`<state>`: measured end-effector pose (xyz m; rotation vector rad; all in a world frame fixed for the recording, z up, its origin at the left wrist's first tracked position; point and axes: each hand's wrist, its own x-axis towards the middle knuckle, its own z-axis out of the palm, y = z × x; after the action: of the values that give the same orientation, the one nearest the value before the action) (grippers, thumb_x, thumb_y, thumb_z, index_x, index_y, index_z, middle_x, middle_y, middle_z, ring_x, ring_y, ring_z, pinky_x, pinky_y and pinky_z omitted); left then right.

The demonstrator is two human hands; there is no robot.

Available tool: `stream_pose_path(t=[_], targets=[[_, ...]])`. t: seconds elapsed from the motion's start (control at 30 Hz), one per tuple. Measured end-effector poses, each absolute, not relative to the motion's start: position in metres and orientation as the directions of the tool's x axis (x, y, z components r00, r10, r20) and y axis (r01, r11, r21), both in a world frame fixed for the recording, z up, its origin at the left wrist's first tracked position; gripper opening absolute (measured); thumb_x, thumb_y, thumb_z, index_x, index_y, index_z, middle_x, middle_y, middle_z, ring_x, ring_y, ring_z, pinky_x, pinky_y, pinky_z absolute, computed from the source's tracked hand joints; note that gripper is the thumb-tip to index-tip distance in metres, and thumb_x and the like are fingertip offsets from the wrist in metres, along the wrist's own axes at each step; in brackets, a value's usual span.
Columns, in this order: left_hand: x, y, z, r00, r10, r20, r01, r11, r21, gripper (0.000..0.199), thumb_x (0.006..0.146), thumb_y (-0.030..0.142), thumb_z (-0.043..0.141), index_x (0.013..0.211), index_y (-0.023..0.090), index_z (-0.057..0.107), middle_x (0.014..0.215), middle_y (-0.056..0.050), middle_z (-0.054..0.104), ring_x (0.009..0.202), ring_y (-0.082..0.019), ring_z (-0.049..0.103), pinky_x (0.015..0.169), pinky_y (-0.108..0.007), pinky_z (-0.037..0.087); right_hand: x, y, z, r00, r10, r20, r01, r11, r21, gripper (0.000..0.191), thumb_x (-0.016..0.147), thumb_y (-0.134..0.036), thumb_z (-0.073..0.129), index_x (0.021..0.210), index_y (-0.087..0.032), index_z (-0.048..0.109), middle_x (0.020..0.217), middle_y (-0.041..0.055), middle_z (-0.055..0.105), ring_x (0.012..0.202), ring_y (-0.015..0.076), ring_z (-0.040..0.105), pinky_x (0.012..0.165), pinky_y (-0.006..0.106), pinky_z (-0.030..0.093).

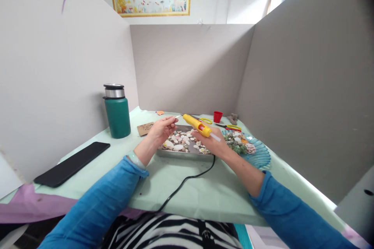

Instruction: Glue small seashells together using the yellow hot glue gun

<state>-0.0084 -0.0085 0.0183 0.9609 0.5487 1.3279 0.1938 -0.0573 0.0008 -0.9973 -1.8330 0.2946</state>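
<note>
My right hand (212, 141) is wrapped round a yellow hot glue gun (196, 123), with a whitish glue stick (215, 137) poking out of its back end. The gun's nozzle points left, close to the fingertips of my left hand (164, 129). Those fingers pinch a small white piece (177, 116), too small to name surely. Below both hands lies a metal tray (187, 156) holding many white and pale seashells (178, 147). A black cord (187, 179) runs from under my right hand to the table's front edge.
A blue shell-shaped plate (263, 155) with shells and green bits stands right. Behind are scissors (233, 127), a red cup (217, 116) and a brown lump (233, 118). Left are a green bottle (117, 116), a black flat case (73, 163) and a brown card (144, 128). Grey panels (189, 70) enclose the table.
</note>
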Motion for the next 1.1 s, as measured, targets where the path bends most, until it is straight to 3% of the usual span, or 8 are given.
stream_pose_path(t=[0.13,0.47,0.67,1.1], targets=[[-0.008,-0.009,0.019,0.202,0.967,0.154,-0.576,-0.010,0.817,0.010,0.068,0.013,0.071,0.074,0.011,0.064,0.074,-0.004,0.065,0.055,-0.005,0.053,0.062,-0.021,0.049,0.196,-0.058,-0.002,-0.232,0.635,0.737,0.634,0.673,-0.381,0.027,0.082,-0.046,0.055,0.092,-0.022,0.060,0.067,-0.0005,0.061,0.060,0.0144,0.054,0.059,0.025,0.037],[-0.009,-0.004,0.016,0.253,0.957,0.145,-0.589,0.034,0.807,0.006,0.072,0.009,0.067,0.077,0.008,0.064,0.072,-0.003,0.064,0.053,-0.005,0.054,0.059,-0.021,0.051,0.198,-0.049,-0.010,-0.337,0.539,0.772,0.760,0.639,-0.115,0.025,0.083,-0.040,0.056,0.097,-0.020,0.062,0.079,0.0019,0.067,0.066,0.0145,0.058,0.059,0.023,0.033],[-0.008,-0.006,0.017,0.226,0.962,0.152,-0.592,0.012,0.806,0.005,0.072,0.009,0.066,0.076,0.008,0.064,0.071,-0.003,0.064,0.052,-0.004,0.053,0.059,-0.021,0.050,0.200,-0.048,-0.011,-0.375,0.547,0.748,0.786,0.616,-0.056,0.020,0.083,-0.032,0.055,0.099,-0.021,0.061,0.081,0.0020,0.068,0.068,0.0147,0.058,0.062,0.023,0.034],[-0.009,-0.006,0.016,0.207,0.957,0.204,-0.544,-0.061,0.837,0.014,0.065,0.012,0.073,0.075,0.009,0.065,0.073,-0.004,0.065,0.055,-0.006,0.054,0.060,-0.022,0.050,0.203,-0.048,-0.009,-0.353,0.577,0.736,0.816,0.575,-0.059,0.024,0.084,-0.034,0.052,0.102,-0.020,0.061,0.083,0.0032,0.068,0.069,0.0156,0.059,0.062,0.024,0.033]])
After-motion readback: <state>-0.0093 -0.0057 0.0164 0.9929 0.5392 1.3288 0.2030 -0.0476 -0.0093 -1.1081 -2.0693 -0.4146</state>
